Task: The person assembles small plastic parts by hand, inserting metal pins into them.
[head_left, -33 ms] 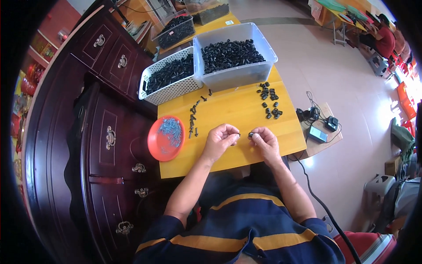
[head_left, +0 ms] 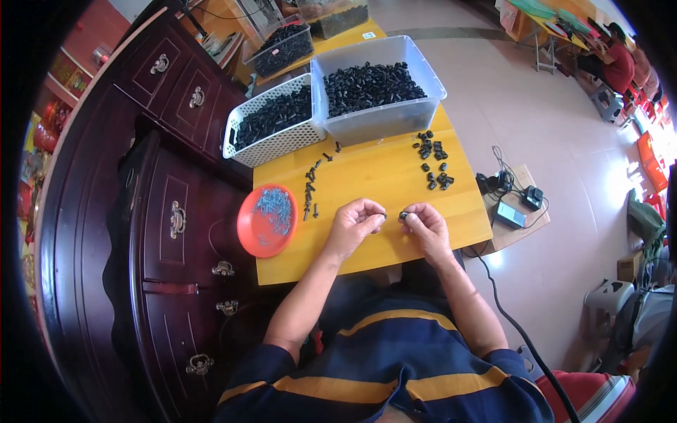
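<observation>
Near the front edge of the yellow table (head_left: 367,180), both hands meet over bare wood. The left hand (head_left: 355,224) is curled almost closed, thumb and forefinger pinching a thin dark screw (head_left: 384,215) whose long axis lies roughly level, its tip pointing right toward the other hand. The right hand (head_left: 423,225) is likewise curled, fingertips nipping a small black part (head_left: 403,214) just beside the screw tip; whether the two touch is too small to tell. Left of the hands, at the table's edge, sits an orange dish (head_left: 266,221) of pale screws, with a short row of dark pieces (head_left: 309,194) next to it. A loose cluster of black parts (head_left: 434,161) lies behind the right hand. At the back stand a white basket (head_left: 271,134) and a clear bin (head_left: 381,106), both full of black parts.
</observation>
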`<control>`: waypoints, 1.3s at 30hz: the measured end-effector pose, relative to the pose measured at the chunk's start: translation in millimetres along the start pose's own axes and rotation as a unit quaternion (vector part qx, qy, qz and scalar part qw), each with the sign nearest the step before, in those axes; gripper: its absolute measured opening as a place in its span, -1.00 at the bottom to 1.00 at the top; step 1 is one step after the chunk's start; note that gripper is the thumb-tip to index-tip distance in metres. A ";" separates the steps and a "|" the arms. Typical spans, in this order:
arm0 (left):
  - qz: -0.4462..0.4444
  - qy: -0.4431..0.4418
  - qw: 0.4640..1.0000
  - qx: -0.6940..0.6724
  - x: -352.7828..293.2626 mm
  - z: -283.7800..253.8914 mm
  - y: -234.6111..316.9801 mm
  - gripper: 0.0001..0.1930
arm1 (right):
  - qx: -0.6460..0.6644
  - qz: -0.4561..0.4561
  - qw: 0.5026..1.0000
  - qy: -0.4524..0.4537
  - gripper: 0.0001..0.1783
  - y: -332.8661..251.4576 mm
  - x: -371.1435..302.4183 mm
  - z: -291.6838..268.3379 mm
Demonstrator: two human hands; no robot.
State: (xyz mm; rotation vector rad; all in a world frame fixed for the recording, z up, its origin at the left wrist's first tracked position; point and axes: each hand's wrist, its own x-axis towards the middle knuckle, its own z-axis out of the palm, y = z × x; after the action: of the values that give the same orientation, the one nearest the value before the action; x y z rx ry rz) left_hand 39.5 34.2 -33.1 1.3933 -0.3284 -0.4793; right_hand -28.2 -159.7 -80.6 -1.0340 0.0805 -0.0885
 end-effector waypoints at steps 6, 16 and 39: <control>-0.010 -0.016 1.000 0.009 1.6 7.8 -4.8 -0.90 | -0.033 0.000 0.999 -0.013 -0.84 4.1 -1.4 -5.4; -0.013 -0.029 0.999 0.007 12.7 11.4 -12.2 -0.92 | -0.033 -0.007 0.999 -0.019 -0.85 2.1 -1.8 -9.4; 0.026 -0.047 0.984 0.171 19.9 8.3 -12.9 -0.97 | -0.204 0.002 0.979 0.021 -0.92 9.0 -1.4 -4.6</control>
State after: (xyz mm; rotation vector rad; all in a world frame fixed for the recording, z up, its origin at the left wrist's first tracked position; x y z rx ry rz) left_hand 50.8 15.7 -45.7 1.6928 -0.5432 -0.4609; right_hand -29.7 -158.8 -90.7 -1.4432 0.1434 -0.0913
